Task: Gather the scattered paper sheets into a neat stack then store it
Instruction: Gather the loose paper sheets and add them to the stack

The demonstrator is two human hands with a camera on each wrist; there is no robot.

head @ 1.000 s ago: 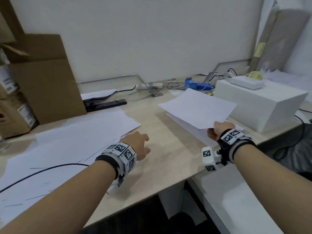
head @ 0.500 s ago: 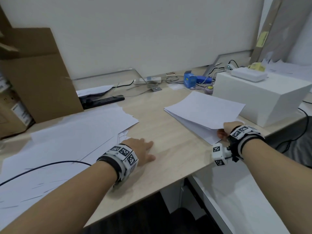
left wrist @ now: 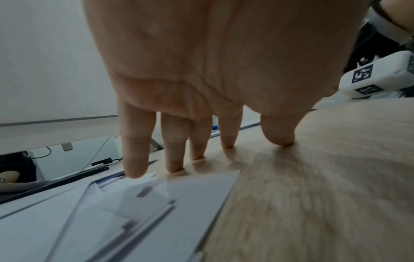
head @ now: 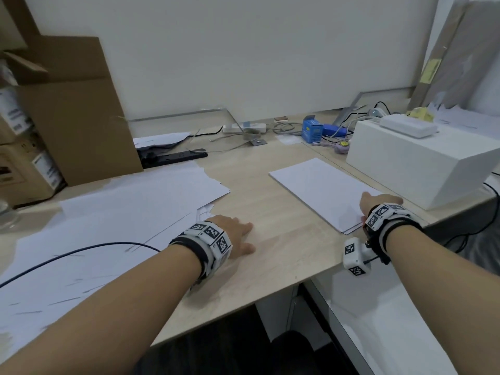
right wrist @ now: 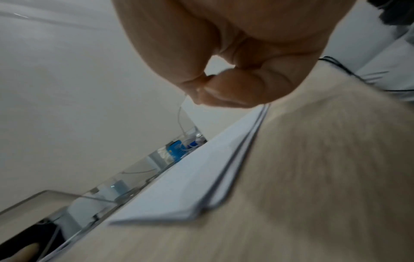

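Observation:
Several loose white sheets (head: 121,217) lie overlapped across the left half of the wooden table (head: 270,239). My left hand (head: 238,234) lies flat at their right edge with straight fingers (left wrist: 134,159); the little finger touches a sheet's corner (left wrist: 156,186) and the other tips rest on bare wood. A small, roughly squared paper stack (head: 319,188) lies at the right. My right hand (head: 378,203) sits on its near right corner. In the right wrist view its thumb and forefinger (right wrist: 201,92) are pinched together at the edge of the stack (right wrist: 190,177).
A white box (head: 422,161) stands just right of the stack. Cardboard boxes (head: 73,112) are at the far left, with a black power strip (head: 173,156) beside them. Cables and a blue box (head: 312,129) line the wall. A dark cable (head: 81,253) crosses the loose sheets.
My right hand has lowered the sheet it held in the air down onto the right-hand stack. My left hand has slid a little right and flattened on the table.

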